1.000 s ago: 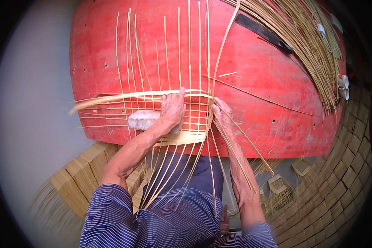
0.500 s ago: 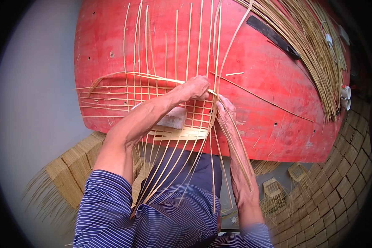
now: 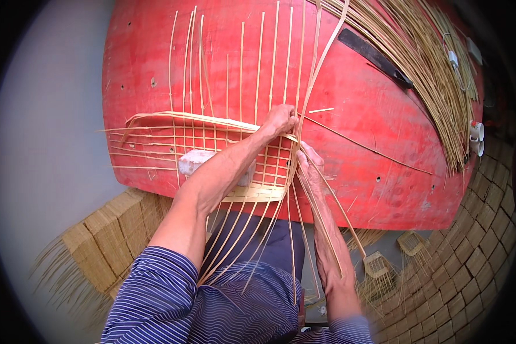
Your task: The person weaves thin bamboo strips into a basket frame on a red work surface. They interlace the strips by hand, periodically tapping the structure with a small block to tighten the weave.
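A half-woven basket of pale bamboo strips (image 3: 274, 167) lies across the near part of the red board, its loose strips fanning away and down over my lap. My left hand (image 3: 281, 119) is closed in a pinch on a strip along the far side of the weave, close to the corner. Just right of that corner, my right hand (image 3: 311, 159) grips bamboo strips; its fingertips are partly hidden. A long bamboo strip (image 3: 212, 119) bows out leftward from the left hand. Partly under my left forearm, a whitish block (image 3: 196, 161) rests on the weave.
The red board (image 3: 384, 143) carries a big bundle of thin bamboo strips (image 3: 424, 74) and a dark flat blade-like tool (image 3: 372, 56) at the right. White cups (image 3: 476, 132) stand at its right edge. Stacked woven baskets (image 3: 109, 235) sit lower left; small woven frames (image 3: 378, 266) lie lower right.
My left elbow has swung right, showing more of the whitish block. A strip at my right hand has swung outward, away from the forearm. Both hands keep their hold at the corner.
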Motion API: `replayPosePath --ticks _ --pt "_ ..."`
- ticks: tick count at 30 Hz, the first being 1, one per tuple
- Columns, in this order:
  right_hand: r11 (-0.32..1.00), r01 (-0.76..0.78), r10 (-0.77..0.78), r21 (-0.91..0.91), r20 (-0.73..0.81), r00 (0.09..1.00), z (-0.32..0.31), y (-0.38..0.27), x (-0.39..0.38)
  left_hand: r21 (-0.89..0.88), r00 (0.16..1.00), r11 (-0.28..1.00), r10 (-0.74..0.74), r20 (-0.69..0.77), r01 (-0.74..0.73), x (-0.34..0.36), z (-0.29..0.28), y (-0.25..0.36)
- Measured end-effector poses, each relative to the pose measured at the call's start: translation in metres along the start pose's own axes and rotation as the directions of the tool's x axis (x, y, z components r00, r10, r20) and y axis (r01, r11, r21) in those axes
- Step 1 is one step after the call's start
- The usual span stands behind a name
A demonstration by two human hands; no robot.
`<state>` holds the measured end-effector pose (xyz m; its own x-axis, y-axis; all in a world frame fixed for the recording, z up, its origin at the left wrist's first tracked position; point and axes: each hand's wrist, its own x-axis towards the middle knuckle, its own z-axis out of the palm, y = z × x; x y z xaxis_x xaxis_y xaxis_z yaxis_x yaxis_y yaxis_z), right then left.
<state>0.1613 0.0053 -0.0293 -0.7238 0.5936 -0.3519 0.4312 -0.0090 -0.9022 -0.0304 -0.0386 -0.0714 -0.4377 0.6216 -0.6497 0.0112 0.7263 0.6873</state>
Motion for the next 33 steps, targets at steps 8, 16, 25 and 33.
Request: replayPosePath --ticks 8,16,25,33 --pt "1.000 -0.003 0.003 0.020 0.000 1.000 -0.001 0.001 0.001 0.080 0.948 0.948 0.314 -0.051 -0.309 -0.039 -0.003 -0.003" --pt "0.999 -0.008 0.007 0.042 0.044 0.999 0.003 0.005 0.005 0.142 0.882 0.871 0.471 0.026 -0.470 -0.066 -0.003 -0.015" --pt "0.995 0.061 -0.055 -0.076 0.091 0.994 -0.005 -0.006 0.010 0.268 0.905 0.889 0.411 -0.112 -0.371 -0.062 0.017 -0.014" --pt "0.830 0.382 -0.378 -0.407 0.095 0.921 -0.003 -0.025 0.023 0.395 0.914 0.884 0.352 -0.204 -0.252 -0.065 0.023 -0.010"
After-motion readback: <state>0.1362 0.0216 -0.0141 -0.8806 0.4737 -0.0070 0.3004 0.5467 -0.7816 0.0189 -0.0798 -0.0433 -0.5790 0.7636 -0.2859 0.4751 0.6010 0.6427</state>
